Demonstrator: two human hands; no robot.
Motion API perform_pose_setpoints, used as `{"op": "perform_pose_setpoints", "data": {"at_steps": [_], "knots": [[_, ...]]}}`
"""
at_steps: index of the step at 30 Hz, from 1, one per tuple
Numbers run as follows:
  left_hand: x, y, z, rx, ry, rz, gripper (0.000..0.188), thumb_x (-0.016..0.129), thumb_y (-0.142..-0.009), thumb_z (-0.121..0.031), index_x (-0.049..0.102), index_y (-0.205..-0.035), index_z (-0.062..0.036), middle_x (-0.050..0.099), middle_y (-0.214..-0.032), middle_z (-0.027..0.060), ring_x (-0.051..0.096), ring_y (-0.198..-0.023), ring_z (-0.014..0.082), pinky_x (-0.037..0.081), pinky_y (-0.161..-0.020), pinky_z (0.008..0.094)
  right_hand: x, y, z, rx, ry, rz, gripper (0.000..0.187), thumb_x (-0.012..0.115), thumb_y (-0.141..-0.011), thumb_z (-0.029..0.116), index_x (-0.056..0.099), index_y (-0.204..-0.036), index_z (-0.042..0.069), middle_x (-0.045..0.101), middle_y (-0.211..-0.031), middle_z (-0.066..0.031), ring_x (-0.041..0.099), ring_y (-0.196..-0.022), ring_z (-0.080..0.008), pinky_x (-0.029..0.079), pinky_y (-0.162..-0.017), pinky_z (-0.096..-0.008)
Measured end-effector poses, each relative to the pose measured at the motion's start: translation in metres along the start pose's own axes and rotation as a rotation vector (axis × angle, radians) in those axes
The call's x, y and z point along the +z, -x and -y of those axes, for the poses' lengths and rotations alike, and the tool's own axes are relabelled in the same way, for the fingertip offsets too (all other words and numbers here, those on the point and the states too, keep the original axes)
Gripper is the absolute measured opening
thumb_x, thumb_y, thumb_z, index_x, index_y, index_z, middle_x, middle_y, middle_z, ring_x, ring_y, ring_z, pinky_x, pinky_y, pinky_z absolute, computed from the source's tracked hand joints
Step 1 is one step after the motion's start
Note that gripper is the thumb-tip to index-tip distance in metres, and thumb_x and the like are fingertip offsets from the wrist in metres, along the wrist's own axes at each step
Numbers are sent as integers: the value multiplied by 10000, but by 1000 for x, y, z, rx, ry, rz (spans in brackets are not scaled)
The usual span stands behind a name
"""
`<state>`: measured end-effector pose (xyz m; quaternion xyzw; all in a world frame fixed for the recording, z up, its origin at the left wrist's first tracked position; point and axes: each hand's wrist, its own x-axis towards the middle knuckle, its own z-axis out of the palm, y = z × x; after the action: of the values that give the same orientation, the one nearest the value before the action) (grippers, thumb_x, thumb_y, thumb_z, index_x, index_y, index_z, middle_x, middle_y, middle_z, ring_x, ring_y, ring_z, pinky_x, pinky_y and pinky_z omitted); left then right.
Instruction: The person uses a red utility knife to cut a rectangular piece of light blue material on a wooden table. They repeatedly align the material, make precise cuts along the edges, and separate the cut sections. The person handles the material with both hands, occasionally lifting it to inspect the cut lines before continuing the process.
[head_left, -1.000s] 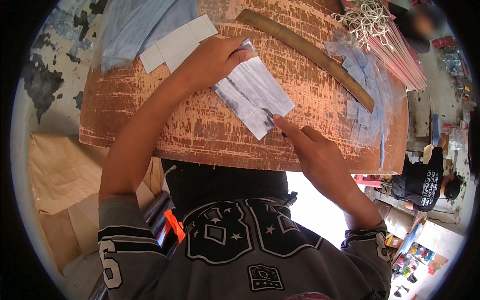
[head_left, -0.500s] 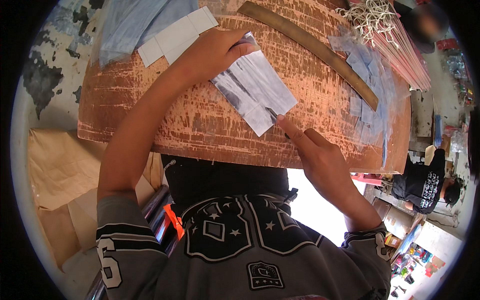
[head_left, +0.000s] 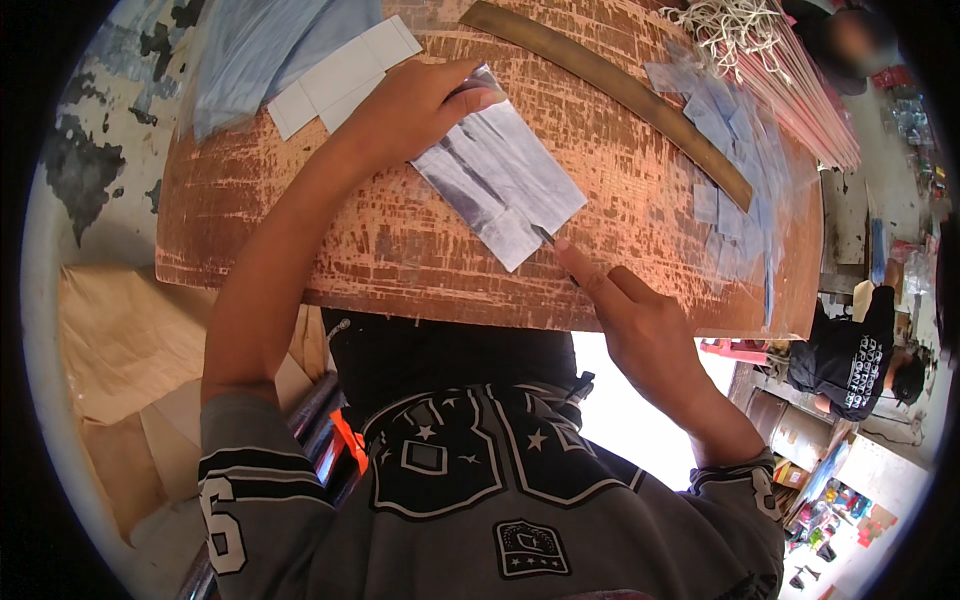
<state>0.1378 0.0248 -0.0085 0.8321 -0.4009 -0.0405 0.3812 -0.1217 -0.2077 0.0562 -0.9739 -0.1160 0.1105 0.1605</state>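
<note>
A shiny silver rectangular sheet (head_left: 510,165) lies slantwise on the worn brown tabletop (head_left: 400,255). My left hand (head_left: 415,110) is closed over its upper end, thumb along the top side and the other fingers mostly hidden. Near the sheet's lower right edge, my right hand (head_left: 630,300) grips a slim dark knife (head_left: 543,235), forefinger stretched along it. The tip of the blade touches or hovers just over the sheet; I cannot tell which. Partly under my left forearm is a white card (head_left: 345,80) with ruled lines.
Clear bluish plastic sheets (head_left: 270,50) lie at the far left. A long curved-looking brown strip (head_left: 620,100) crosses the far side. Small plastic pieces (head_left: 735,150) and a bundle of pink sticks with white strings (head_left: 790,80) lie on the right. Another person (head_left: 850,355) is beyond the table.
The view has shifted slightly, and the table things appear a little further left. Both hands keep their grips, with the blade still by the sheet's lower right edge.
</note>
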Motion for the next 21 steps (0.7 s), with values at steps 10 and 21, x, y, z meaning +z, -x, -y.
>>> {"op": "perform_pose_setpoints", "data": {"at_steps": [10,21], "knots": [[1,0,-4,-12,0,-3,388,596,-1075,-376,674,-1081,5,693,-859,166,670,-774,291,498,-749,393,3,11,-3,-1,-22,-6,795,608,-899,-50,391,-1625,193,579,-908,-132,675,-655,-320,575,-562,-442],[2,1,-1,5,-6,-5,416,601,-1069,-380,675,-1170,16,716,-886,187,700,-807,312,520,-757,406,5,12,-5,-25,0,-41,765,618,-909,-40,412,-1615,171,587,-904,-125,676,-642,-304,573,-545,-429]]}}
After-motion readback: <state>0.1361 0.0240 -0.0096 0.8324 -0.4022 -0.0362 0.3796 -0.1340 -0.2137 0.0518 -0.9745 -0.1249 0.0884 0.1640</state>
